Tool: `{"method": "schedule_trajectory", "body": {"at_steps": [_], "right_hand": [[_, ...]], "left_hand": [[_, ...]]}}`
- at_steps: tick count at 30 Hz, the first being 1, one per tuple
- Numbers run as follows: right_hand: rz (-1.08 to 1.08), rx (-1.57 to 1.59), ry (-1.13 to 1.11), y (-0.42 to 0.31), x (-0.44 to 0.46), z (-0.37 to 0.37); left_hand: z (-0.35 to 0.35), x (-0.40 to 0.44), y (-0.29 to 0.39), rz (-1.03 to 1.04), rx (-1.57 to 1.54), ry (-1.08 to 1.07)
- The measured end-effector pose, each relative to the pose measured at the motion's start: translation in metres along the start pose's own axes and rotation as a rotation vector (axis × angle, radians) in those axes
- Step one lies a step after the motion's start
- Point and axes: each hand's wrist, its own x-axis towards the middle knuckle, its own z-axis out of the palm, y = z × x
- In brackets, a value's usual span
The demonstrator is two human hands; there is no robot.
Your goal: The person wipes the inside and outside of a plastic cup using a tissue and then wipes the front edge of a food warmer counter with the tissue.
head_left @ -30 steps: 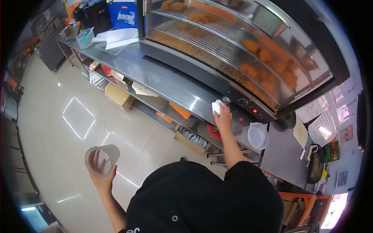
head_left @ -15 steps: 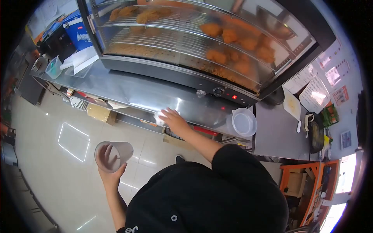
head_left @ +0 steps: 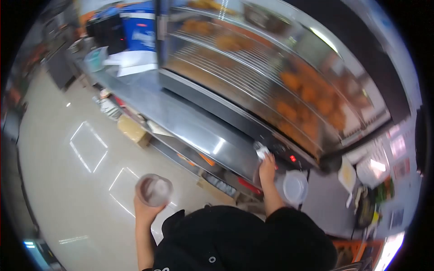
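Observation:
My left hand (head_left: 147,211) is wrapped round a translucent plastic cup (head_left: 165,192), holding it over the floor with its mouth towards me. A pale patch shows inside the cup, too blurred to identify. Out over the steel counter (head_left: 190,124), my right hand (head_left: 267,171) pinches what looks like a crumpled white tissue (head_left: 261,154). Its fingertips are at the base of the display cabinet, beside a small crumpled clear piece (head_left: 257,145). I cannot tell whether they touch that piece. A round clear plastic tub (head_left: 295,187) stands just right of this hand.
Behind the counter rises a glass display cabinet (head_left: 210,95) with fried food (head_left: 294,81) on wire racks. White papers (head_left: 135,61), a clear container (head_left: 96,58) and a blue box (head_left: 139,29) are at the far left. Below the counter, a shelf holds cardboard boxes (head_left: 131,128).
My right hand has moved right along the counter, from its front edge to the cabinet's base. The cup stays in my left hand. The whole view has turned and blurred.

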Motion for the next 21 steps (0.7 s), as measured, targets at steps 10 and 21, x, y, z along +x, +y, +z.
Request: {"method": "schedule_trajectory", "body": {"at_steps": [10,21], "right_hand": [[-0.734,0.436,-0.582,-0.249,-0.023,0.035],[-1.285,0.591,-1.239,-0.564,-0.143,0.169]], "left_hand": [[-0.174,-0.076,-0.010,-0.128,0.270,0.443],[-0.353,-0.176,0.074,0.142,0.509,1.172]]}}
